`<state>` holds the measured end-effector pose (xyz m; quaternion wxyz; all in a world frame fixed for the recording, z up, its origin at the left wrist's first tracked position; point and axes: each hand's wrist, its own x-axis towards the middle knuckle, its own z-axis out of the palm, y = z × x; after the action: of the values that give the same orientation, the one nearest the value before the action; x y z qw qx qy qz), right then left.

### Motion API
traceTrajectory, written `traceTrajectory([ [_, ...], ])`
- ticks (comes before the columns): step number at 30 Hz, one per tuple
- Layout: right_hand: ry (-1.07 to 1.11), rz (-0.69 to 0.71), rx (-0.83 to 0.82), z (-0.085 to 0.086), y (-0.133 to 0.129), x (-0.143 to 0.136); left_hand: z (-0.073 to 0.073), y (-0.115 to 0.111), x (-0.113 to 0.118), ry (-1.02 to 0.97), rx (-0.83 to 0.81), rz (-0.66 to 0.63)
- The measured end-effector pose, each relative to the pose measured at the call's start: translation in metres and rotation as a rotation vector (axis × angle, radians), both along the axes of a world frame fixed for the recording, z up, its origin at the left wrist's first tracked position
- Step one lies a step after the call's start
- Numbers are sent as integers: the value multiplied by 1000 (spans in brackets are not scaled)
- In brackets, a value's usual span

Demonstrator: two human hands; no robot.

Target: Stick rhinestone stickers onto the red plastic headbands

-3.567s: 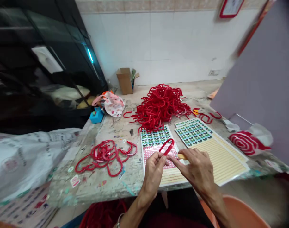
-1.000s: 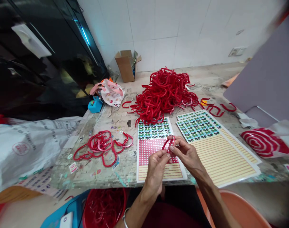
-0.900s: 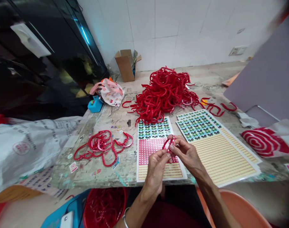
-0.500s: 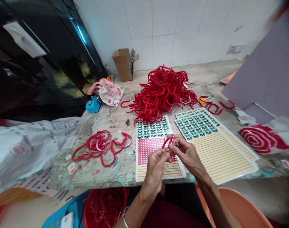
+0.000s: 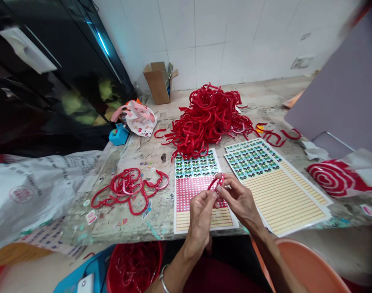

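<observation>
Both hands meet over a sticker sheet (image 5: 190,221) with green, pink and yellow bands at the table's front edge. Between them is a small red curved band (image 5: 213,184). My left hand (image 5: 201,209) pinches its lower end, and my right hand (image 5: 238,198) has its thumb and fingers closed on the other side. Behind the sheet rises a large heap of red bands (image 5: 207,118). A smaller cluster of red bands (image 5: 128,183) lies left of the sheet. More sticker sheets (image 5: 283,195) lie to the right, overlapping.
At the back stand a cardboard box (image 5: 157,83) and a patterned bag (image 5: 138,118), near a blue holder (image 5: 119,135). White plastic (image 5: 51,187) covers the left side. Below the edge are a red bucket (image 5: 135,266) and an orange basin (image 5: 308,264). A red-and-white packet (image 5: 338,178) lies right.
The view has shifted very slightly. My right hand's fingers have moved a little along the red band; both hands still hold it.
</observation>
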<state>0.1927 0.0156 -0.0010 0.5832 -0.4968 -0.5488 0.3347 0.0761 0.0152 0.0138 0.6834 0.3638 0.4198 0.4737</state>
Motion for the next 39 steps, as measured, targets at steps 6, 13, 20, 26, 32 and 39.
traceTrajectory([
  [6,-274,-370,201,-12,-8,-10,-10,1,3,95,28,45],
  [13,192,-294,-85,-17,-7,-3,-10,-3,3,149,27,37],
  [20,501,-243,-200,-17,-2,0,-9,-6,5,128,14,7],
  [26,394,-262,-203,-16,-4,4,-11,-8,7,99,-9,-5],
  [32,355,-286,-171,-20,-5,6,-7,-9,9,81,-28,-10],
  [39,373,-269,-207,-21,-5,4,-9,-9,9,52,-27,-18],
])
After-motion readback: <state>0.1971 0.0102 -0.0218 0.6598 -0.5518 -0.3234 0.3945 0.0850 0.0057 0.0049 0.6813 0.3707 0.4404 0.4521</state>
